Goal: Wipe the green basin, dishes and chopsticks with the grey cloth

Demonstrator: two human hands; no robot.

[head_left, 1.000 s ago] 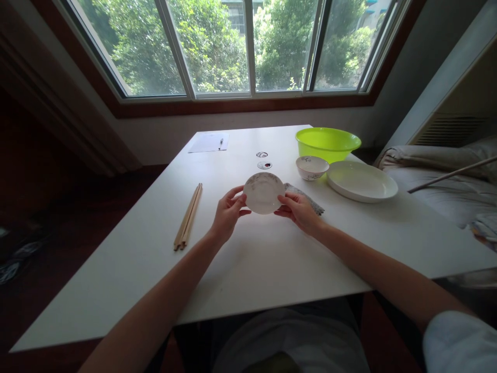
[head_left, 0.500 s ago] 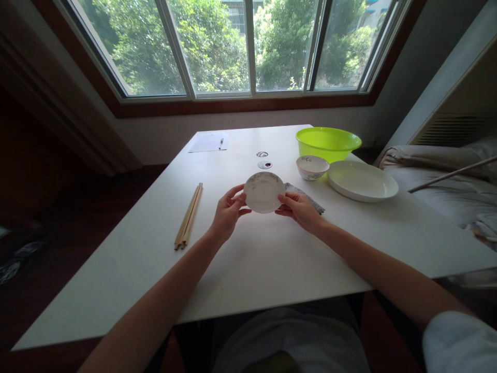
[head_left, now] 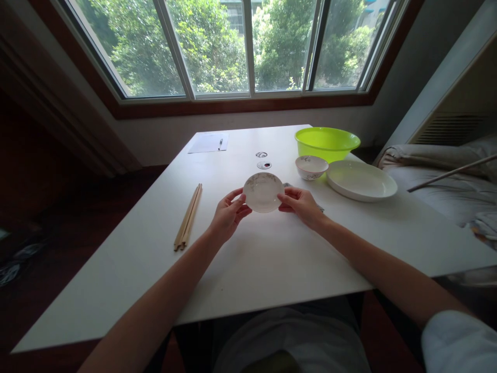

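A small white saucer [head_left: 264,192] with a floral pattern near its rim is held up over the table, tilted so its face shows. My left hand [head_left: 230,211] grips its left edge, thumb on the front and fingers behind. On the opposite edge, my right hand [head_left: 301,205] pinches it the same way. Behind my right hand lies a grey patterned cloth [head_left: 321,209], mostly hidden by that hand. Left of my left hand, several wooden chopsticks [head_left: 188,217] lie in a bundle on the table.
On the white table [head_left: 256,269], a floral bowl [head_left: 311,168], a large white oval plate [head_left: 361,181] and a lime-green basin [head_left: 328,145] are grouped at the right. Paper [head_left: 204,143] with a pen [head_left: 220,144] lies far left. Two round patterned pieces [head_left: 264,165] lie beyond the saucer.
The saucer stays in both hands at nearly the same place. My right hand has shifted slightly and now covers more of the cloth.
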